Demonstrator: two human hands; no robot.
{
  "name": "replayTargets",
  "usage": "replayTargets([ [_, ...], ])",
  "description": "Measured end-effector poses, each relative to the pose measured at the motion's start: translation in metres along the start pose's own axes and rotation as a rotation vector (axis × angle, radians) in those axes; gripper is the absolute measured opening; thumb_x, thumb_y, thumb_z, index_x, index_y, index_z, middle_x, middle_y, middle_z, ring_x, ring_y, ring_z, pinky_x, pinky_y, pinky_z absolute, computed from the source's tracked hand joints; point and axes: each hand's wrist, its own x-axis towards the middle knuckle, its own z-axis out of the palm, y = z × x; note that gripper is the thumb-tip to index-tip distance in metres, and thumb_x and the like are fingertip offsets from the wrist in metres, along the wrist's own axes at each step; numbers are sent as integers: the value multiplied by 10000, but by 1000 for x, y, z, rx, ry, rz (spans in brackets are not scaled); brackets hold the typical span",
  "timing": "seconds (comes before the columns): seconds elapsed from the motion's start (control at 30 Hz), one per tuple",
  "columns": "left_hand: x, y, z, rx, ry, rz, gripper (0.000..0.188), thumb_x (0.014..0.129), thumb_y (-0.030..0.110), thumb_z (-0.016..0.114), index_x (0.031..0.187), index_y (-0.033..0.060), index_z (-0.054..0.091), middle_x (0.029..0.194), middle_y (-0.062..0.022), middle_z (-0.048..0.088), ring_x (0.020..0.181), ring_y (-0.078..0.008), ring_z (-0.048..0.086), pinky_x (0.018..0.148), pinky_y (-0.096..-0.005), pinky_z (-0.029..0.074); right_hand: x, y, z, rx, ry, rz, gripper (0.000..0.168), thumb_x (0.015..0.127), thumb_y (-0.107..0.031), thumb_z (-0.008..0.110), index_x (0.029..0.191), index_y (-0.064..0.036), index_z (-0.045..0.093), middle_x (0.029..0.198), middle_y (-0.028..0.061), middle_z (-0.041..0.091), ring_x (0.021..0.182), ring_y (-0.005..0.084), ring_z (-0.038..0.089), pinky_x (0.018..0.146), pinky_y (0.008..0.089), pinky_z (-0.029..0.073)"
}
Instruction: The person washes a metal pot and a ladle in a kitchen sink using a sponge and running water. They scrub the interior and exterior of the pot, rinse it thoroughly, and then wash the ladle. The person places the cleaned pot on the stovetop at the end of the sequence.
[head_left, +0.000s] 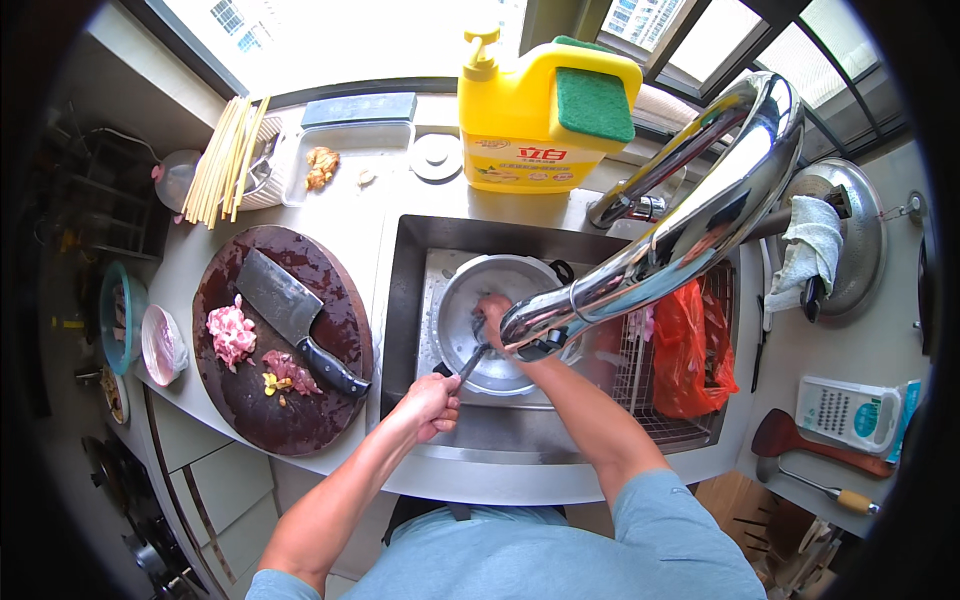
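Observation:
My left hand (433, 406) is closed around the dark handle of a utensil (474, 361), whose far end reaches into a round metal pot (448, 296) in the sink. My right hand (495, 315) is down inside this pot, close to the utensil's head; the faucet (637, 289) hides part of the hand, and its grip cannot be made out. Left of the sink, a cleaver (281, 296) lies on a round wooden chopping board (255, 420), beside pale pink meat (232, 333), darker meat (291, 371) and small yellow pieces (274, 383).
A yellow detergent jug (517, 157) with green scouring pads (594, 103) stands behind the sink. The faucet arches over the sink's right half. A red plastic bag (679, 360) rests in a wire rack (630, 367). Chopsticks (229, 161) and a clear tray (349, 139) stand behind the board.

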Motion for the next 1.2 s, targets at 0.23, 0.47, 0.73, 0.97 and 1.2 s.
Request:
replayTargets([
  [0.23,5,-2,-7,-111,-47,-46,205,1069,207,479,970,29,458,643,41,353,464,-52,250,393,-233,191,1,-35,-30,-233,-169,56,164,847,-91,546,976,-21,620,899,241,615,874,421,649,767,521,506],
  [0.47,2,-6,3,-55,-11,45,198,1067,201,487,949,49,441,643,24,364,464,-55,256,389,-236,198,0,-16,-20,-64,-21,198,175,875,-164,533,971,-23,571,1013,204,613,967,389,627,824,491,491],
  [0.73,-1,-11,5,17,38,87,207,1068,219,504,946,84,404,666,13,376,473,-57,260,393,-238,199,7,32,7,-45,68,60,261,930,-255,544,1080,-43,571,1027,217,586,989,379,601,888,450,481],
  [0.97,25,-28,-22,905,450,691,203,1020,209,552,1041,44,437,733,-153,588,591,-309,599,503,-447,481,-18,71,55,4,-76,327,387,876,-228,634,1188,0,664,1062,259,700,1039,442,667,913,490,533],
  [1.2,-17,-36,-16,1279,529,954,241,968,130,559,1115,20,403,951,-308,631,818,-547,626,709,-624,484,-35,-92,-59,378,-158,261,296,816,-137,699,1091,-31,671,993,202,667,962,379,661,867,447,524],
])
